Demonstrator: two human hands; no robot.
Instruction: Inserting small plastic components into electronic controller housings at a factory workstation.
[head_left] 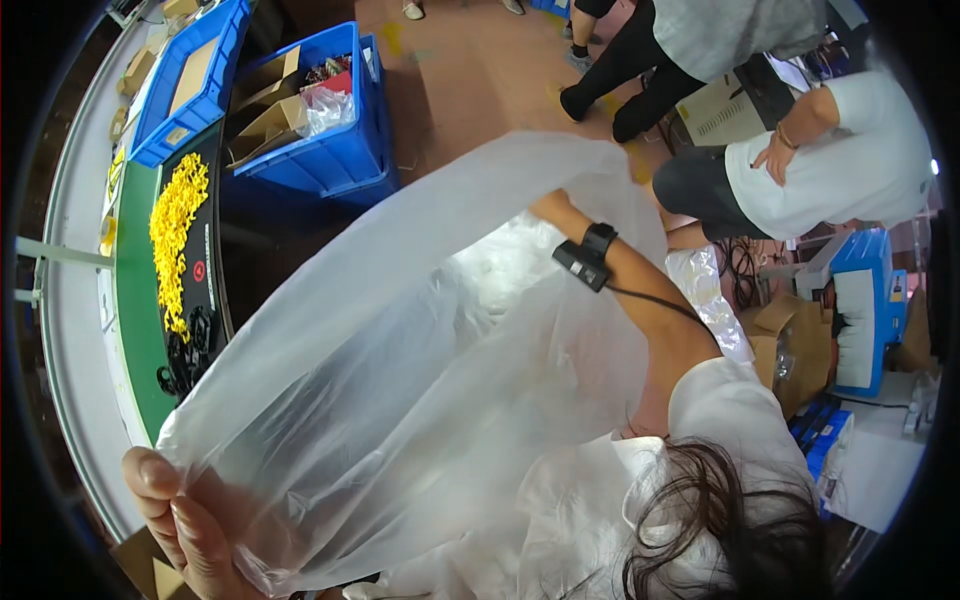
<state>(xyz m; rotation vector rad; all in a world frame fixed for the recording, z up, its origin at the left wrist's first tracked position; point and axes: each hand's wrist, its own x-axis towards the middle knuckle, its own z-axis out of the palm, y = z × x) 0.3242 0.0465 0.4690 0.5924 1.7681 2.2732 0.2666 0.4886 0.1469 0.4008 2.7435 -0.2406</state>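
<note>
A large translucent white plastic bag (pixel 400 330) spreads across the middle of the view, its mouth held wide. At the lower left my left hand (pixel 180 510) is closed, pinching the rim of the bag between thumb and fingers. My right arm stretches forward on the other side, with a black strap and a small black device (pixel 582 266) with a cable at the wrist. Of my right hand (pixel 550 206) only the part near the wrist shows, against the bag's far side; the plastic hides its fingers.
To the left, a green-topped bench (pixel 140 300) carries many small yellow pieces (pixel 178 230) and black cables (pixel 190 355). Blue crates (pixel 330 150) hold cardboard and plastic bags. Two people stand at the upper right, near an open cardboard box (pixel 790 345) and a blue-and-white unit (pixel 865 310).
</note>
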